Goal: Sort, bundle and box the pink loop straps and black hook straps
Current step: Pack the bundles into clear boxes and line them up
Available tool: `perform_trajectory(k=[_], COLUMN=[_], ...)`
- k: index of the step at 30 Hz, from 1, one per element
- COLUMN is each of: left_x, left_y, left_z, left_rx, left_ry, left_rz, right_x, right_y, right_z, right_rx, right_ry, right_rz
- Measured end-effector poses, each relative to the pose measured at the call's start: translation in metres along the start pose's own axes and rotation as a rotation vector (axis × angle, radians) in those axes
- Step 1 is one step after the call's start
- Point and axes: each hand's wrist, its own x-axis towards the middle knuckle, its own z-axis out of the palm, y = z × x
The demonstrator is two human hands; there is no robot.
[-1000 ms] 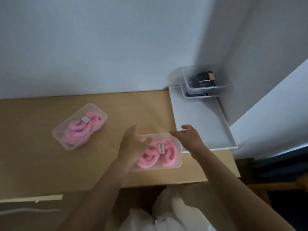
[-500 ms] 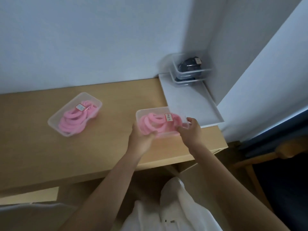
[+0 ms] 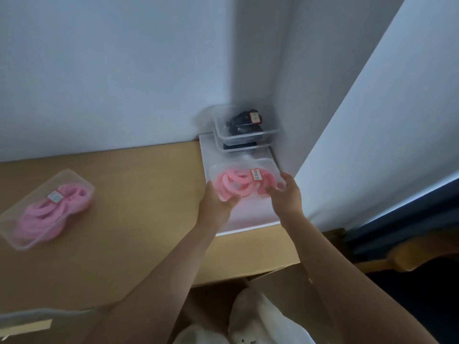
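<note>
Two pale blue-white walls (image 3: pixel 124 70) meet in a corner behind a light wooden tabletop (image 3: pixel 139 194). At the right end of the tabletop, pushed into that corner, lies a flat white rectangular tray (image 3: pixel 208 155). At the far end of the tray stand two stacked clear plastic boxes (image 3: pixel 248 132), and the upper one holds a bundle of black hook straps (image 3: pixel 242 122) with a small white label on it. Dark contents show through the lower one, but they are too blurred to name.

Both hands hold a clear plastic box (image 3: pixel 263 162) over the middle of the white tray, just in front of the stack. It contains coiled pink loop straps (image 3: pixel 233 183) bearing a white paper label (image 3: pixel 257 175). The left hand (image 3: pixel 216 202) grips the near left corner, with the thumb over the rim and the fingers underneath. The right hand (image 3: pixel 285 194) grips the near right side, its fingers curled over the edge. Whether the box's base touches the tray cannot be told.

Well apart, towards the left of the tabletop, a second clear plastic box (image 3: pixel 15 219) lies at an angle. It has another bundle of pink straps (image 3: pixel 49 214) inside and a pale label (image 3: pixel 54 196) on top.

Below the table's front edge, between the forearms, sits crumpled white fabric (image 3: pixel 248 319). To the right, a wooden furniture part (image 3: pixel 409 254) shows against a dark area.
</note>
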Motion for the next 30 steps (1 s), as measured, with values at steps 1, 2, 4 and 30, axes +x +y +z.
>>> perform_trajectory(k=[1, 2, 4, 30], left_x=[0.004, 0.009, 0.015, -0.022], left_y=[0.002, 0.003, 0.008, -0.083], left_z=[0.006, 0.012, 0.019, -0.194], left_rx=[0.017, 0.029, 0.053, 0.449], left_ry=[-0.006, -0.009, -0.005, 0.075], left_rz=[-0.001, 0.006, 0.030, 0.071], right_x=[0.007, 0.014, 0.023, -0.096], right_y=[0.001, 0.002, 0.004, -0.029], right_z=[0.000, 0.000, 0.002, 0.190], right_rx=[-0.014, -0.033, -0.057, -0.025], right_ry=[-0.008, -0.010, -0.003, -0.037], right_rz=[-0.005, -0.016, -0.038, -0.138])
